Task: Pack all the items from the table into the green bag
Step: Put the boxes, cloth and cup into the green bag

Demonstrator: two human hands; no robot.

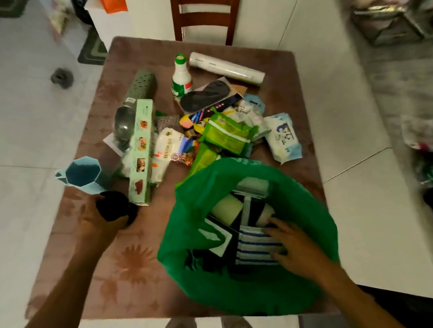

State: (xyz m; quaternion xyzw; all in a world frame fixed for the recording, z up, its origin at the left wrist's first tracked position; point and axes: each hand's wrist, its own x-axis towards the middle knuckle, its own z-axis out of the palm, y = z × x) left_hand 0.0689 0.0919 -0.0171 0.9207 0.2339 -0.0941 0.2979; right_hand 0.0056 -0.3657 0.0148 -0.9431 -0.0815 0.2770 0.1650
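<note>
Green bag (192,258) stands open on the near right part of the brown table (109,274), and the right hand (294,246) is inside its mouth. This hand lies with relaxed, spread fingers on a blue and white striped cloth (255,247), which rests among dark items and a pale block (226,209) in the bag. The left hand (96,223) is to the left of the bag, apart from it, and its fingers curl around a black object (116,207) near the table's left edge. Just beyond this hand stand a light blue cup (83,174) and a long green box (141,150). Behind the bag lies a heap of packets, with green packs (225,132), a white wipes pack (284,137), a white bottle with a green cap (181,74) and a plastic roll (227,67).
</note>
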